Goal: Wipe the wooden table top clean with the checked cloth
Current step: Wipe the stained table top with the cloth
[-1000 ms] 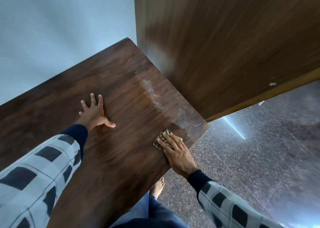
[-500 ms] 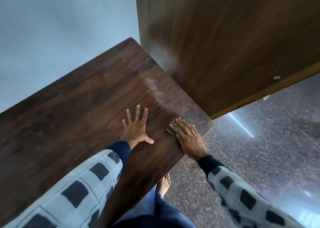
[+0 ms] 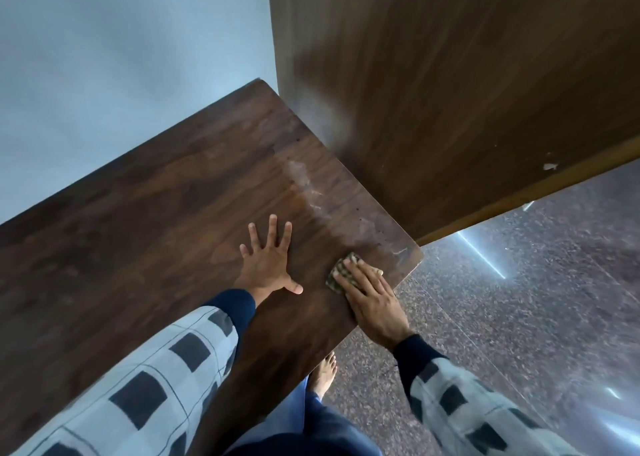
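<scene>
Head view: checked cloth [image 3: 335, 279] lay folded into a small pad on the tabletop [image 3: 156, 230], near the corner at the person's right, just inside the near edge. Right hand [image 3: 375, 303] lay flat on top of it, fingers nearly straight and pressing down, not curled round it; part of the cloth showed past the fingertips and on the left of the fingers. Left hand [image 3: 268, 268] rested palm-down on bare wood just beside the cloth, fingers spread wide, holding nothing, apparently as a brace.

Whitish smear [image 3: 304, 178] ran along the tabletop beyond the cloth, from near the corner back toward the dark wooden panel [image 3: 450, 91] standing against the right end. A few dark specks showed close to that edge. A pale wall [image 3: 121, 57] sat behind, speckled floor [image 3: 519, 317] below, and a bare foot [image 3: 323, 372] under the near edge.

Judgement: wiping was under way, with the cloth working the right end, and the smear was not yet cleared. The next move likely calls for a firm push of the cloth away from the body along the smear, with pressure held flat and the pad kept clear of the table's corner so it does not slip off.
</scene>
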The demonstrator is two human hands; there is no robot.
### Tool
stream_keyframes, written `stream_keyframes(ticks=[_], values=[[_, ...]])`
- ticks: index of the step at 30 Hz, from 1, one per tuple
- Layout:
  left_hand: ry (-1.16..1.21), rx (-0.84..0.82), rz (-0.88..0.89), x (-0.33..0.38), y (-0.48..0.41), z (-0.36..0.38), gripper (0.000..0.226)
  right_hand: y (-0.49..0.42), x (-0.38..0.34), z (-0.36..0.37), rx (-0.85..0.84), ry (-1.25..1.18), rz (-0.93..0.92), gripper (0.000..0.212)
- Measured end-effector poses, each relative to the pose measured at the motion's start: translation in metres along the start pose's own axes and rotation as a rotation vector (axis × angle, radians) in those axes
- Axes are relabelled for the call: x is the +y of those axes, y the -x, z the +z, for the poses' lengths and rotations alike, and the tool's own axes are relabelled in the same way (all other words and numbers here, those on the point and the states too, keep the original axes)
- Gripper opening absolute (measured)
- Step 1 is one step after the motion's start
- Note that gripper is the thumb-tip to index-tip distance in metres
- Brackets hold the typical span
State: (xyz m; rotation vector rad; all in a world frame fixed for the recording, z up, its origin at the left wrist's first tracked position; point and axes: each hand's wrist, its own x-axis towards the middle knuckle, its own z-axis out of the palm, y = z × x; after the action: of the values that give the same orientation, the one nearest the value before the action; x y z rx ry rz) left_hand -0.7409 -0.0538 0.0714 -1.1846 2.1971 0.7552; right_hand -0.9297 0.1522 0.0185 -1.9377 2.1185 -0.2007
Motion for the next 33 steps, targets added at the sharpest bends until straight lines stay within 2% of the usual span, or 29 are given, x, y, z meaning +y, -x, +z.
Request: stream_keyframes(ticks=[2,3,6,8,11,12,13,16,17,18,20,22,23,24,27,28,29,31,33], values=[[0.001,0.002,0.003,0.0,-0.001,-0.001,0.149,-0.006,0.025,-0.009,-0.059,0.068,-0.181,0.052],[0.002,0.002,0.004,0.001,-0.002,-0.001,0.15,-0.011,0.036,-0.012,-0.064,0.075,-0.164,0.051],[0.006,-0.003,0.003,0.001,-0.002,0.002,0.15,-0.025,0.025,-0.012,0.021,-0.023,0.15,0.048],[0.007,0.002,0.004,0.0,-0.001,0.004,0.15,-0.031,-0.001,-0.003,0.078,-0.038,0.193,0.049],[0.012,-0.003,0.003,0.002,-0.002,0.001,0.15,-0.047,0.003,-0.007,-0.028,0.003,-0.094,0.053],[0.013,-0.002,0.005,0.002,-0.002,0.001,0.15,-0.058,0.013,-0.013,-0.043,0.027,-0.16,0.052],[0.012,-0.001,0.006,0.002,-0.003,-0.001,0.15,-0.071,0.02,-0.019,-0.057,0.026,-0.146,0.051],[-0.005,-0.009,0.004,0.002,-0.003,-0.001,0.148,-0.099,0.012,-0.024,0.002,-0.075,0.192,0.05],[-0.005,-0.01,0.006,0.002,-0.004,-0.001,0.147,-0.101,0.0,-0.02,0.037,-0.069,0.251,0.05],[0.004,-0.01,0.006,0.001,-0.005,-0.002,0.145,-0.101,-0.012,-0.015,0.041,-0.049,0.236,0.051],[0.036,-0.001,-0.004,-0.002,-0.008,-0.01,0.143,-0.095,-0.022,-0.012,-0.039,-0.028,0.057,0.053],[0.069,0.032,-0.02,-0.012,-0.014,-0.026,0.142,-0.101,-0.008,-0.019,-0.097,-0.018,-0.094,0.053],[0.086,0.058,-0.032,-0.019,-0.018,-0.037,0.143,-0.11,-0.001,-0.023,-0.097,-0.015,-0.109,0.052],[0.098,0.088,-0.048,-0.027,-0.022,-0.048,0.144,-0.12,0.004,-0.025,-0.087,-0.02,-0.066,0.053],[0.122,0.151,-0.106,-0.053,-0.033,-0.077,0.146,-0.14,-0.012,-0.023,-0.023,-0.065,0.247,0.052],[0.135,0.153,-0.122,-0.061,-0.037,-0.085,0.146,-0.14,-0.024,-0.019,0.008,-0.048,0.253,0.052],[0.149,0.148,-0.138,-0.069,-0.041,-0.09,0.146,-0.137,-0.033,-0.013,0.009,-0.036,0.183,0.053],[0.165,0.133,-0.163,-0.08,-0.05,-0.101,0.147,-0.133,-0.03,-0.009,-0.048,-0.026,-0.07,0.053],[0.178,0.097,-0.182,-0.088,-0.057,-0.109,0.147,-0.145,-0.009,-0.014,-0.053,0.01,-0.2,0.053]])
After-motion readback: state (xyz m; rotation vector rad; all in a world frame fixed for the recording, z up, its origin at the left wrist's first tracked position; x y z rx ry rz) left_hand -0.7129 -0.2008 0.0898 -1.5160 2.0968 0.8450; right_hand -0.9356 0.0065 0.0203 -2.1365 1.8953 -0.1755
